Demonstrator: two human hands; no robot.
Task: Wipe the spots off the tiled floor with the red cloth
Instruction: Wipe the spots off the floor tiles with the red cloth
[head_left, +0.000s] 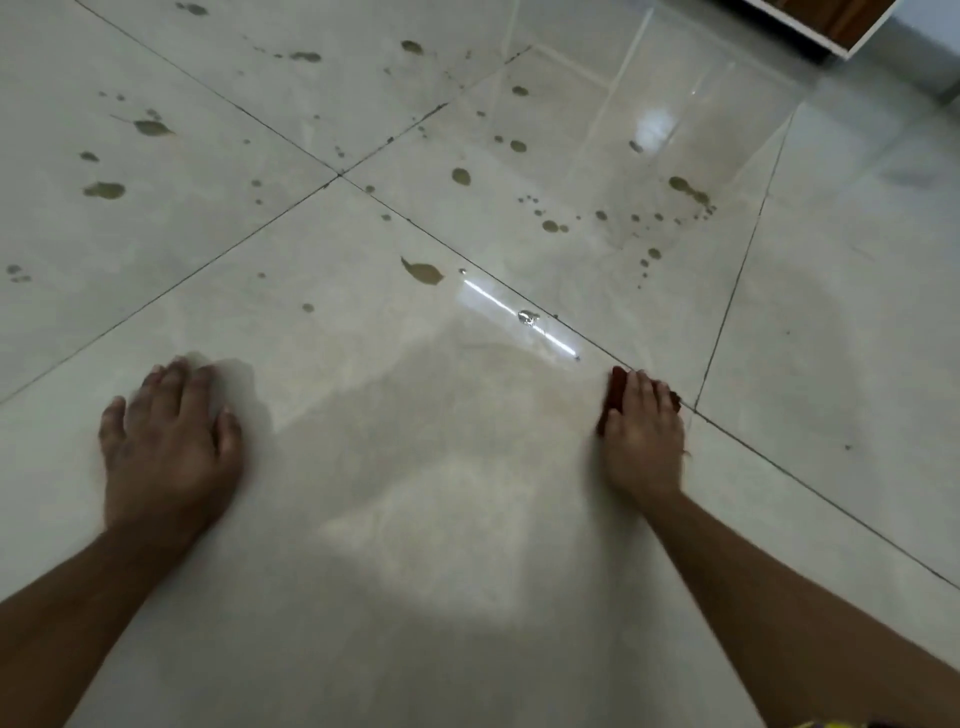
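My right hand (643, 434) lies flat on the red cloth (617, 387), pressing it onto the pale tiled floor (415, 519) beside a grout line; only the cloth's edges show round the fingers. My left hand (169, 441) rests flat on the floor with its fingers spread and nothing in it. Several olive-brown spots lie ahead of both hands: a leaf-shaped spot (423, 272) nearest, a small spot (308, 307), and many more across the far tiles, such as a round spot (461, 176) and a long spot (688, 188).
Dark grout lines cross at a tile corner (338, 174). A white-and-wood piece of furniture (841, 26) stands at the top right. A bright light reflection (519, 314) streaks the glossy tile near the cloth.
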